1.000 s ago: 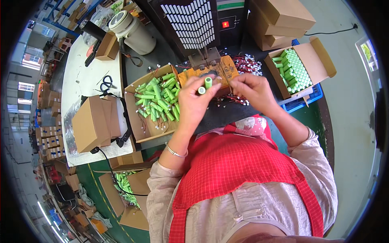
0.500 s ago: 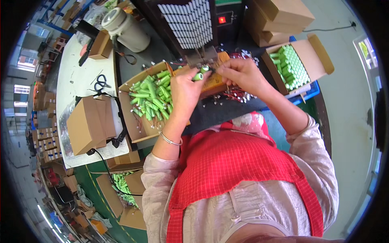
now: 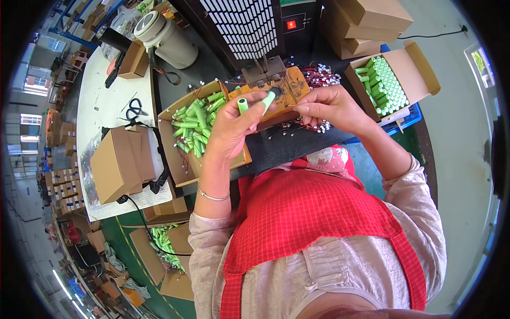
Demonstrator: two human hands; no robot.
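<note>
Two green cylindrical battery cells are in my left hand (image 3: 229, 130): one battery cell (image 3: 243, 106) stands up between the fingers, and a second cell (image 3: 269, 101) leans toward the machine with a dark end. My right hand (image 3: 334, 110) pinches a thin reddish wire (image 3: 291, 105) just right of that cell; whether the wire touches it I cannot tell. Beyond both hands lies a worn orange plate (image 3: 298, 84) beneath the metal electrode block (image 3: 265, 72) of a black machine. Beside my left wrist stands a cardboard box (image 3: 183, 174) of green cells with wire leads.
White-plugged red wires (image 3: 321, 76) lie heaped behind my right hand. An open box of upright green cells (image 3: 386, 87) stands at the right. Left are scissors (image 3: 135, 109), folded cartons (image 3: 119, 165) and a pale lidded jug (image 3: 172, 42). Another carton of cells (image 3: 169, 247) sits lower left.
Both hands have come back from the electrode block toward me, uncovering the orange plate. The left hand has tilted its cells, and the right hand has shifted slightly right.
</note>
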